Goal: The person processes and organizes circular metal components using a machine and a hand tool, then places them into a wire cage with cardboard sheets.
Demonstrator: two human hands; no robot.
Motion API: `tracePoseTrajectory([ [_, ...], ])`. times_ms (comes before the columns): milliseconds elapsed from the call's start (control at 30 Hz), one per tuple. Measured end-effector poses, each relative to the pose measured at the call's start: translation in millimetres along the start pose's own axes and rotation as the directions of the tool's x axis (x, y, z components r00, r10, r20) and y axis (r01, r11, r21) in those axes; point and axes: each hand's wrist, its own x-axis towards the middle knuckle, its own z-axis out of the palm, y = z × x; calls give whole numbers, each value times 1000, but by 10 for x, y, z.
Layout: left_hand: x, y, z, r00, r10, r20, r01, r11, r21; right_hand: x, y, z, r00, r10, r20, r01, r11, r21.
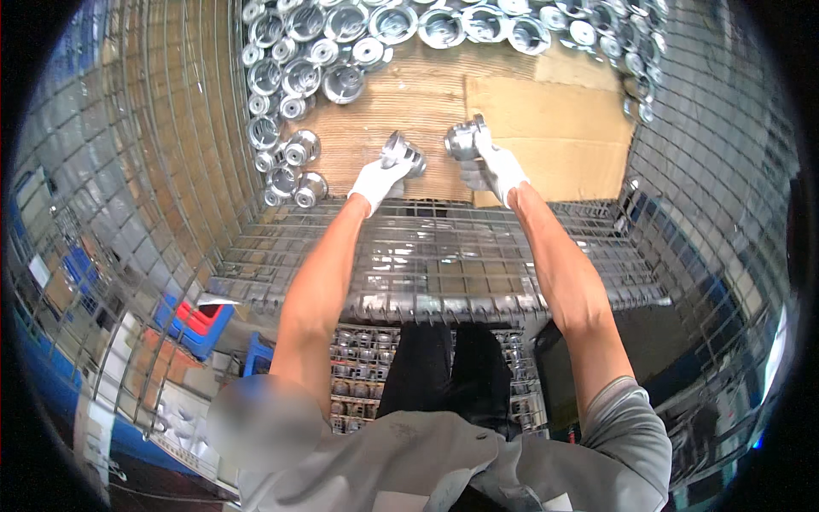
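My left hand (381, 181), in a white glove, is closed on a silver flanged metal part (407, 155), tilted over the cardboard. In my right hand (500, 171), gloved the same way, sits a second cup-shaped flanged metal part (461, 141), its wide rim at the upper right by my fingers. A narrow gap separates the two parts. Beneath them lies a brown cardboard sheet (401, 98) in a wire mesh cage. Many similar metal parts (345, 84) stand on it along the left side and far edge.
Wire mesh walls (192, 111) rise on both sides of the cage, and its near mesh panel (401, 247) folds down towards me. A second cardboard piece (554, 136) covers the right. Trays of small metal parts (358, 371) are below by my legs; a blue bin (192, 328) stands lower left.
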Motion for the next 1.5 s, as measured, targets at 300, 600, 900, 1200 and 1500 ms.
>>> tracePoseTrajectory([
  [300, -2311, 1214, 1829, 888, 363, 281, -452, 801, 393, -3291, 550, -744, 750, -635, -187, 552, 756, -353],
  [600, -4625, 974, 4168, 495, 414, 764, -860, 106, 499, -6148, 2609, -1638, 298, -815, -496, 562, 570, -599],
  [900, -4632, 973, 6638, 241, 507, 827, -940, -89, 329, -7038, 3180, -3540, -148, -622, -769, 197, 744, -639],
  [1200, -4022, 1498, 7954, 280, 463, 841, -869, -249, 427, -6758, 3200, -4521, 44, -664, -746, 533, 647, -545],
  [1500, -4035, 1385, 7840, 186, 576, 796, -971, -15, 238, -6705, 3083, -4365, -73, -324, -943, 616, 729, -298],
])
